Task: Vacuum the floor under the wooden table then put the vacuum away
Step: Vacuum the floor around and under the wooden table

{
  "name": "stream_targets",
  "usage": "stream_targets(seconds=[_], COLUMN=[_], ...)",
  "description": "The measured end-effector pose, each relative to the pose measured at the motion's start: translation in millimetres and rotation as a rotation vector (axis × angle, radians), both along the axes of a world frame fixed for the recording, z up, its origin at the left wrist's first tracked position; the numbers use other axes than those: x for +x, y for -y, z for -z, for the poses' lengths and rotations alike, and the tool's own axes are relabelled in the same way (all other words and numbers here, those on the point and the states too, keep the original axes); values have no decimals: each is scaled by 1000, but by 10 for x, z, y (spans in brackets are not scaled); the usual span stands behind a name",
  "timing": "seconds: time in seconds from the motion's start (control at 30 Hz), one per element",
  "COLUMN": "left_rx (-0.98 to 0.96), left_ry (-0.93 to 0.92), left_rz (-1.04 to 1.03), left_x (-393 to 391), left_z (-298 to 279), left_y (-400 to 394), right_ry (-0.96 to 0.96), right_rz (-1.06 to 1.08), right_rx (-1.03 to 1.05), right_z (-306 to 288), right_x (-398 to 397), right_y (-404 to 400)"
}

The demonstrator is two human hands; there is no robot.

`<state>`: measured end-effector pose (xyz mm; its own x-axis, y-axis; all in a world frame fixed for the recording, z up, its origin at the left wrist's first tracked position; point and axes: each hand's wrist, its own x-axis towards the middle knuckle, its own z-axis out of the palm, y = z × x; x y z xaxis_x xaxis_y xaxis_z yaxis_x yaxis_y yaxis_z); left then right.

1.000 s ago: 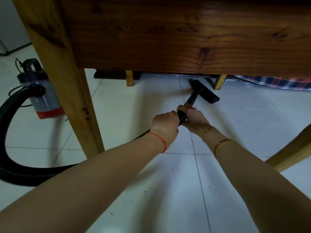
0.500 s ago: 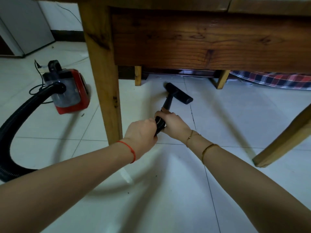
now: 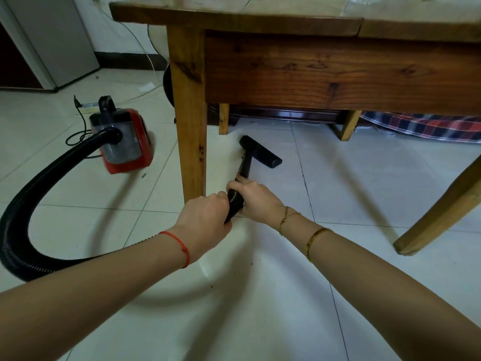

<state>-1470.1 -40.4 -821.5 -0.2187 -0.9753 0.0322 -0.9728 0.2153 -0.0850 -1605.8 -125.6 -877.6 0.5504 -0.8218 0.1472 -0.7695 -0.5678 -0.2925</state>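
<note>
Both hands grip the black vacuum wand [image 3: 244,168] low over the white tile floor. My left hand [image 3: 205,220] holds its ribbed rear end, and my right hand [image 3: 256,201] holds it just ahead. The black floor nozzle [image 3: 261,152] lies flat on the tiles under the wooden table [image 3: 325,71], just right of the near left table leg [image 3: 190,131]. A thick black hose [image 3: 28,204] loops from the wand round to the red canister vacuum [image 3: 125,142], which stands left of that leg.
A slanted wooden leg [image 3: 442,207] crosses the right side. Two short far legs [image 3: 223,118] stand at the back, with a plaid cloth [image 3: 426,126] beyond. A power cord [image 3: 78,126] trails behind the canister, and a grey cabinet [image 3: 49,40] stands far left. Small dark crumbs dot the near tiles.
The view has risen and pulled back, so the tabletop now shows. The nozzle has been drawn nearer and leftward, close to the near left leg. Both hands keep their hold.
</note>
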Motion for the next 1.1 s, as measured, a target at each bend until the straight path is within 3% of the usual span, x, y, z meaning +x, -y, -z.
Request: stream_targets(seconds=[0.37,0.7,1.1], left_rx=[25,23,-27], left_ry=[-83,-108,-103], left_rz=[-70,-106,3], left_x=[-458,-944,-1199], left_z=[146,251,306], left_y=[794,1584,1689], right_ry=[-12,51,83], right_rz=[108,158,334], right_rx=[143,114,32], right_z=[90,130,237], right_x=[-333,-751,-1093], right_y=[785,1513,1453])
